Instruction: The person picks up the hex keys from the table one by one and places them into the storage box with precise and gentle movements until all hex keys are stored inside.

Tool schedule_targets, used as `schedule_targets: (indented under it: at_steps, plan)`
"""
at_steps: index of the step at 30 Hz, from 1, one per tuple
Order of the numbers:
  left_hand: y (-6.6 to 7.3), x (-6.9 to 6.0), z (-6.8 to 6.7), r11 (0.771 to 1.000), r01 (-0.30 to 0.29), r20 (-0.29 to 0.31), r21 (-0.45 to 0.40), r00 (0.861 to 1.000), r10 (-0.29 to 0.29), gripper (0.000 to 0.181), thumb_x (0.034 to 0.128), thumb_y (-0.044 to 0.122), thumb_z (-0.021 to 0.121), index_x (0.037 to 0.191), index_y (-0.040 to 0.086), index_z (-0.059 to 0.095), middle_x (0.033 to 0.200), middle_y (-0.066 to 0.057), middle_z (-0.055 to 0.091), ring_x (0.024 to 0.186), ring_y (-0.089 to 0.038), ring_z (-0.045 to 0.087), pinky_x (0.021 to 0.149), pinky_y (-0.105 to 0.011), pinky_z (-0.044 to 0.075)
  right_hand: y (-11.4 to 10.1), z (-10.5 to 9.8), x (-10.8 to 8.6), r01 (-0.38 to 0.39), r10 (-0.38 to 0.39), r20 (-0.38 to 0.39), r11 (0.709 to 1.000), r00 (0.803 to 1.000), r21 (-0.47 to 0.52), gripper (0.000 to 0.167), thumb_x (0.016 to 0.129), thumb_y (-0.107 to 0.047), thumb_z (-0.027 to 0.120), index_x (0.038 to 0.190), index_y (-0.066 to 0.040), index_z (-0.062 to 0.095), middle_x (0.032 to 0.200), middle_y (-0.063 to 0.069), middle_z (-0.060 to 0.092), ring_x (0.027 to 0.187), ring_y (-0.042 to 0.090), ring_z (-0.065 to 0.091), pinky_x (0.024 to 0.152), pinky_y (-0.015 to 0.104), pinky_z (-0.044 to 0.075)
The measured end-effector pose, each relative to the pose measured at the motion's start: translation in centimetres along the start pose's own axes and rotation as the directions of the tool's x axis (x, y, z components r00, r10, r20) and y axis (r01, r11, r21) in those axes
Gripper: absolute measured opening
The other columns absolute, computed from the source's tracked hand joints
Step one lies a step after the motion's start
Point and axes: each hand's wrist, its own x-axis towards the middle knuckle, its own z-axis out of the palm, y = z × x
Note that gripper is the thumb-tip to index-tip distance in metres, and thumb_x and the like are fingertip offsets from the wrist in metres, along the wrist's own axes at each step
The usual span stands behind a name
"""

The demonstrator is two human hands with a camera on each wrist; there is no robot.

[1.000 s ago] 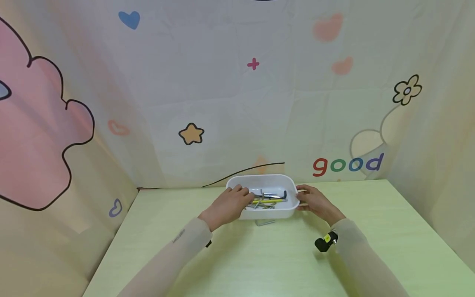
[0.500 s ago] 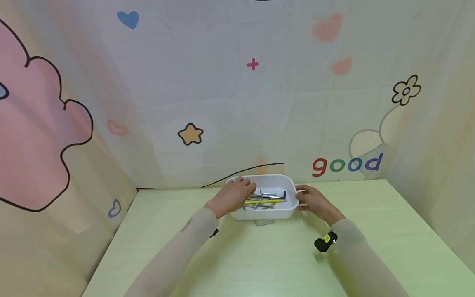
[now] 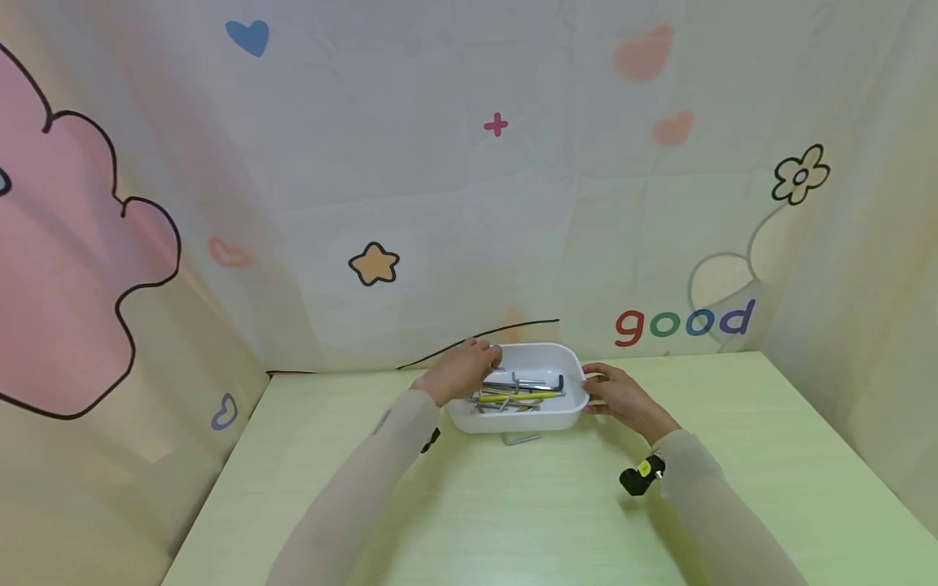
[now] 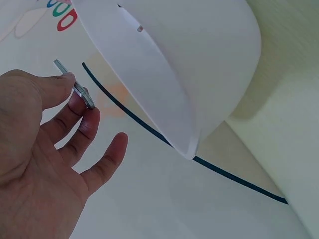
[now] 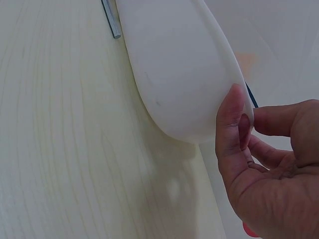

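My left hand [image 3: 460, 371] is over the left end of a white plastic bin [image 3: 538, 422]. In the left wrist view its thumb and fingers pinch a small silver hex key [image 4: 75, 84], held above the rim. My right hand [image 3: 621, 397] grips the bin's right end, fingers at the rim, as the right wrist view [image 5: 269, 169] also shows. Inside the bin lie a yellow pen-like stick [image 3: 516, 397] and several metal pieces, one with a black bent end [image 3: 560, 382]. The left hand hides part of the bin's left end.
Another bent silver hex key [image 3: 522, 440] lies on the pale wooden table [image 3: 498, 513] against the bin's near side. A printed cloth [image 3: 469, 244] hangs right behind the bin.
My left hand has come up out of the pile and toward the bin's back left, with a hex key in its fingers. The right hand has stayed at the right end.
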Motion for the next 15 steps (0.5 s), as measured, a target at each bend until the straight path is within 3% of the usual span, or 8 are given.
schedule_targets:
  at_steps: [15]
  plan:
    - [-0.3,2.5,0.8,0.998,0.049,0.065,-0.030,0.997,-0.047,0.020,0.1037,0.022,0.048,0.120,0.019,0.059,0.104,0.006,0.058,0.095,-0.014,0.050,0.087,-0.030,0.050,0.1,0.0,0.2,-0.009,0.009,-0.009,1.000,1.000,-0.009,0.049,0.102,-0.013,0.046,0.149,-0.005,0.033,0.135,0.021,0.046,0.103,0.026,0.057,0.083,0.028,0.059]
